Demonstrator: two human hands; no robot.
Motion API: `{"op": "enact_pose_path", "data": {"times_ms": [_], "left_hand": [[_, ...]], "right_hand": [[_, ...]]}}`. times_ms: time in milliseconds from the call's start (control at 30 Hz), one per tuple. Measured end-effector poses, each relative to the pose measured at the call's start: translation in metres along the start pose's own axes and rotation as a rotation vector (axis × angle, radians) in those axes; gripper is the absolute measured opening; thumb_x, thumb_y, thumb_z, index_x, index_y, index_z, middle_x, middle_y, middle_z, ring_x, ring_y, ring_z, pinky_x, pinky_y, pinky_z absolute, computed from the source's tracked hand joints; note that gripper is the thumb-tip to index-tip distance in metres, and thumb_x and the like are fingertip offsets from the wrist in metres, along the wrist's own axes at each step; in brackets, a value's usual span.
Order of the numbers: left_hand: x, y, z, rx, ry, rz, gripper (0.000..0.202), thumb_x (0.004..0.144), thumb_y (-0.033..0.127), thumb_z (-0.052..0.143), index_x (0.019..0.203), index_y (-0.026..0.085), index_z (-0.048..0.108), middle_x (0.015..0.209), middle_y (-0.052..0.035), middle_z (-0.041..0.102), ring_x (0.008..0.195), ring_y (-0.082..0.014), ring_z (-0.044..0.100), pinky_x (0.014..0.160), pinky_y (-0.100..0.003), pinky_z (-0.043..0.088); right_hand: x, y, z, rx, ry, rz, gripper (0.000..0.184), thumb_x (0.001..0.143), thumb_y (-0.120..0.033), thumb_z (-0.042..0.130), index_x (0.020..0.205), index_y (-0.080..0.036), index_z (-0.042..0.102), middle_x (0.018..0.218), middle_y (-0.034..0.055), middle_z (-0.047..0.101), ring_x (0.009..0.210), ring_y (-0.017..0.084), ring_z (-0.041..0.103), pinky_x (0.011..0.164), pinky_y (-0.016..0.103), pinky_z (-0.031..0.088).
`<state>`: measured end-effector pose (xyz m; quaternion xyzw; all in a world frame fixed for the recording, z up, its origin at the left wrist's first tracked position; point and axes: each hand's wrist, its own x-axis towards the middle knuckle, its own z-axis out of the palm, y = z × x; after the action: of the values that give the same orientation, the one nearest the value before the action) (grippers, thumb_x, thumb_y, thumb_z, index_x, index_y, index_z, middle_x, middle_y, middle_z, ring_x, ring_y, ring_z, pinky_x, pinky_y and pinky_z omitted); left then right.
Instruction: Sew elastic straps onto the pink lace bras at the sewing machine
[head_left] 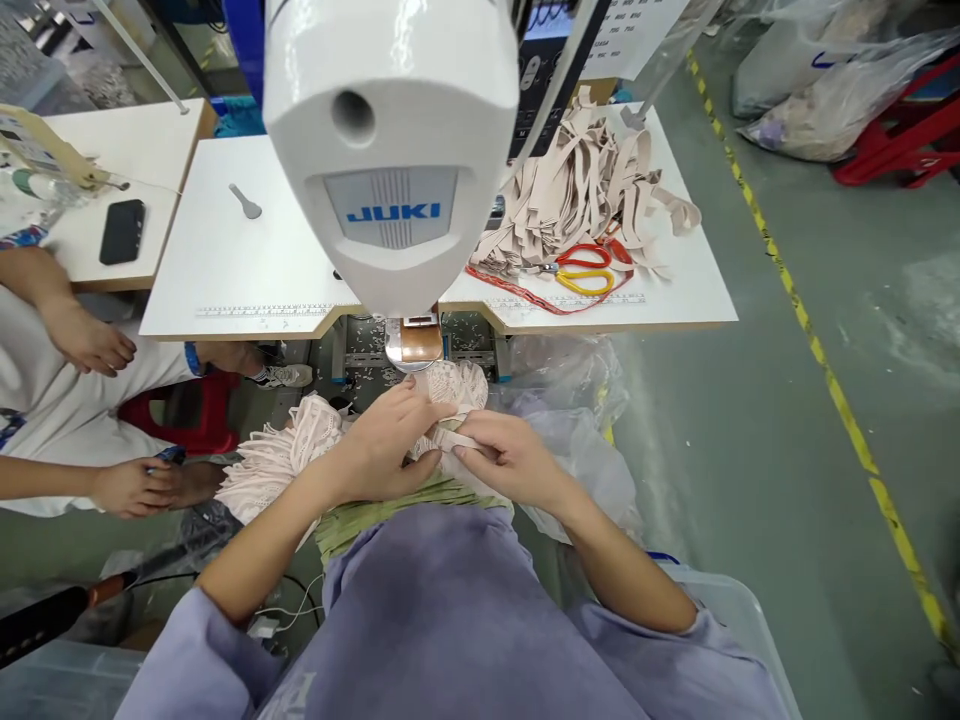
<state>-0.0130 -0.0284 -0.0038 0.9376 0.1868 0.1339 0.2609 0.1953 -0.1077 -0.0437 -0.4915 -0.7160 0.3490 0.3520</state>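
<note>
My right hand (514,455) pinches a cream fabric strip (452,440) between thumb and fingers, just in front of the sewing machine. Close to it on the left, my left hand (390,440) is closed over the same cream material, with its fingertips largely hiding the grip. Cream lace-like fabric (456,383) bulges out beyond both hands, below the machine's round metal bed end (415,345). A gathered bundle of cream pieces (289,450) lies to the left of my left forearm. Green cloth (356,522) is spread over my lap.
The white JUKI machine head (390,120) overhangs the white table (247,240). Cream strips (577,190) are piled at right beside red-and-yellow scissors (581,270). Clear plastic bags (570,430) hang below. A co-worker's hands (90,340) are at left, near a phone (122,232).
</note>
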Motion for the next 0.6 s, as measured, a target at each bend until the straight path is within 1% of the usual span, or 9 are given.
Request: {"op": "enact_pose_path", "data": {"times_ms": [67,100,167,267,400,467,500,567,600], "left_hand": [[-0.008,-0.006,0.006,0.093,0.030,0.060,0.012,0.092,0.021,0.051,0.095,0.019,0.062,0.081,-0.0047,0.066,0.081,-0.0184,0.063,0.089,-0.038,0.053],[-0.014,-0.009,0.011,0.163,0.058,0.101,0.013,0.092,0.020,0.051,0.083,0.021,0.061,0.072,-0.0025,0.064,0.072,-0.0167,0.061,0.077,-0.033,0.054],[-0.026,-0.011,0.020,0.318,0.140,0.177,0.021,0.093,0.017,0.052,0.073,0.022,0.057,0.061,0.0014,0.059,0.061,-0.0140,0.056,0.063,-0.028,0.049],[-0.040,-0.011,0.030,0.424,0.235,0.214,0.022,0.091,0.014,0.057,0.072,0.024,0.057,0.053,0.0056,0.054,0.054,-0.0112,0.053,0.060,-0.025,0.048],[-0.042,-0.014,0.032,0.400,0.376,0.256,0.019,0.088,0.013,0.063,0.076,0.025,0.055,0.053,0.0080,0.051,0.054,-0.0096,0.054,0.064,-0.024,0.051],[-0.040,-0.014,0.035,0.338,0.471,0.252,0.017,0.085,0.014,0.068,0.087,0.025,0.057,0.060,0.0075,0.054,0.060,-0.0103,0.057,0.070,-0.026,0.054],[-0.041,-0.014,0.039,0.290,0.524,0.194,0.020,0.084,0.016,0.070,0.096,0.025,0.057,0.068,0.0055,0.058,0.068,-0.0119,0.060,0.076,-0.028,0.055],[-0.045,-0.011,0.059,0.161,0.606,-0.013,0.049,0.081,0.030,0.076,0.123,0.025,0.051,0.100,-0.0050,0.065,0.097,-0.0206,0.064,0.092,-0.040,0.054],[-0.048,-0.009,0.074,0.087,0.621,-0.141,0.072,0.078,0.040,0.078,0.138,0.024,0.041,0.121,-0.0126,0.060,0.116,-0.0276,0.059,0.100,-0.049,0.050]], "right_hand": [[-0.002,0.003,-0.001,-0.189,0.033,-0.092,0.018,0.092,-0.023,0.056,0.078,-0.023,0.066,0.065,-0.0007,0.058,0.062,0.015,0.052,0.059,0.029,0.036],[-0.004,0.005,0.000,-0.275,0.076,-0.151,0.015,0.092,-0.023,0.057,0.082,-0.024,0.068,0.067,0.0002,0.062,0.064,0.015,0.054,0.061,0.030,0.037],[-0.006,0.008,0.001,-0.391,0.172,-0.279,0.011,0.091,-0.023,0.061,0.087,-0.026,0.070,0.070,0.0011,0.067,0.065,0.016,0.056,0.063,0.031,0.039],[-0.008,0.011,0.003,-0.419,0.242,-0.427,0.008,0.089,-0.021,0.065,0.088,-0.028,0.071,0.069,0.0007,0.068,0.062,0.016,0.054,0.063,0.032,0.041],[-0.010,0.012,0.004,-0.366,0.279,-0.470,0.009,0.090,-0.021,0.065,0.090,-0.027,0.071,0.070,-0.0003,0.068,0.062,0.014,0.054,0.065,0.031,0.043],[-0.010,0.012,0.006,-0.283,0.270,-0.380,0.007,0.090,-0.022,0.066,0.088,-0.026,0.070,0.068,-0.0008,0.067,0.062,0.013,0.054,0.065,0.030,0.042],[-0.009,0.012,0.008,-0.200,0.258,-0.269,0.006,0.089,-0.024,0.067,0.085,-0.025,0.070,0.068,-0.0010,0.066,0.062,0.013,0.054,0.065,0.030,0.042],[-0.004,0.010,0.016,0.106,0.265,0.077,0.014,0.089,-0.034,0.067,0.079,-0.024,0.067,0.067,-0.0015,0.063,0.063,0.013,0.055,0.062,0.028,0.042],[-0.001,0.008,0.023,0.321,0.307,0.278,0.020,0.088,-0.041,0.067,0.079,-0.023,0.066,0.068,-0.0016,0.062,0.063,0.014,0.055,0.061,0.027,0.043]]}}
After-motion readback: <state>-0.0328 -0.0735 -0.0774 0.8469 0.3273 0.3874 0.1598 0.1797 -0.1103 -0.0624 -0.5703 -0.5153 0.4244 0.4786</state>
